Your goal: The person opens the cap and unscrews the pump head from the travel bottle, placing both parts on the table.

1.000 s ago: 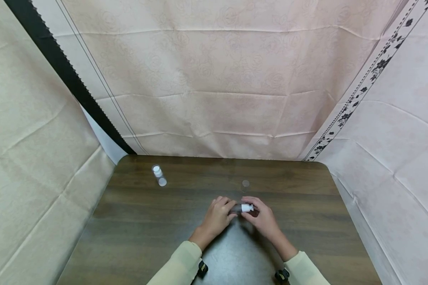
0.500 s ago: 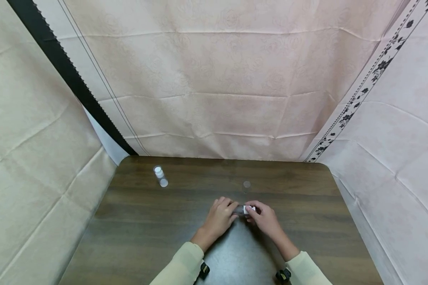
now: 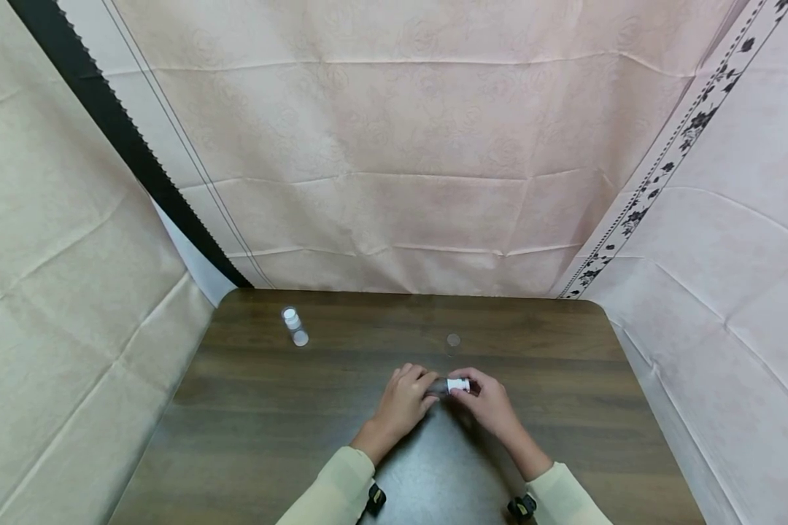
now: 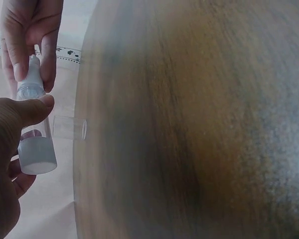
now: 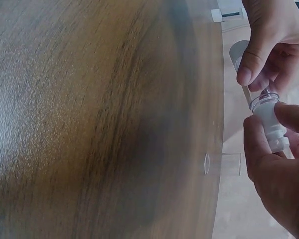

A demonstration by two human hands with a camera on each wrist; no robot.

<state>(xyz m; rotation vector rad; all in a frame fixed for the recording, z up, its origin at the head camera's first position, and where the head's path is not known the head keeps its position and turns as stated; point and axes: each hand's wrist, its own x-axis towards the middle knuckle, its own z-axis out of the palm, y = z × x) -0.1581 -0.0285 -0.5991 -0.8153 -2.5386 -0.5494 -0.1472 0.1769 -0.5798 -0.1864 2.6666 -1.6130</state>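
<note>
Both hands hold a small clear pump bottle [image 4: 38, 153] with a white base and white pump top [image 5: 267, 119], above the table. My left hand [image 3: 399, 397] grips the clear body, its thumb [image 4: 37, 109] lying along the side. The fingers and thumb of my right hand [image 3: 486, 401] pinch the white pump top. A clear threaded neck [image 5: 264, 98] shows just below that white part in the right wrist view. Beyond the hands a clear cylindrical cap [image 3: 454, 340] stands on the table.
A second clear bottle with a white top [image 3: 294, 327] stands at the back left of the brown wooden table [image 3: 249, 408]. Pale cloth [image 3: 394, 146] hangs behind the table and at both sides.
My right fingers and thumb have shifted round the white pump top, the thumb crossing over it and then back lower. The left hand keeps its grip on the bottle body.
</note>
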